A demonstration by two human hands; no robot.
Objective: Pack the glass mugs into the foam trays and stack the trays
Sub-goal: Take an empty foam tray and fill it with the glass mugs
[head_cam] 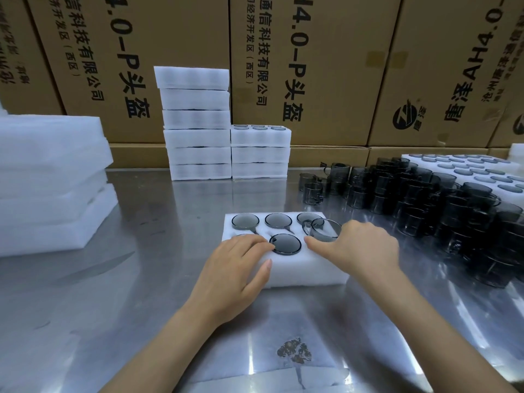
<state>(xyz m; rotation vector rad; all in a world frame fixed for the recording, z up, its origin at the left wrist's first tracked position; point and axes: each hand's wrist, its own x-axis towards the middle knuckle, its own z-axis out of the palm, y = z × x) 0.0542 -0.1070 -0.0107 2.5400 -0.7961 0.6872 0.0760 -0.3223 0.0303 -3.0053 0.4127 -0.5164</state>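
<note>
Cardboard cartons [312, 66] walled up far behind the foam tray [306, 272], printed in black
Steel counter [136, 293] carrying everything, tray near its middle
Thick slabs of white foam [51, 180] heaped well to the left of the tray
Tall stack of filled trays [195, 123] behind the tray, against the cartons; shorter stack [261, 153] touching its right side, mug rims showing on top
Crowd of loose dark glass mugs [425, 199] to the right of the tray, with a wide foam sheet of round pockets [482, 171] beyond them
Tray itself: six pockets in two rows, back three holding seated mugs [278, 220], front middle one filled too [285, 243]
Left hand [235, 268] lying flat on the tray's front left corner, fingers straight and covering that pocket, thumb against the front wall
Right hand [365, 248] over the tray's front right pocket, grip pinching one tilted mug [326, 228] by its wall, forefinger stretched along the foam
Rusty blotch [295, 351] on the counter in front of the tray
</note>
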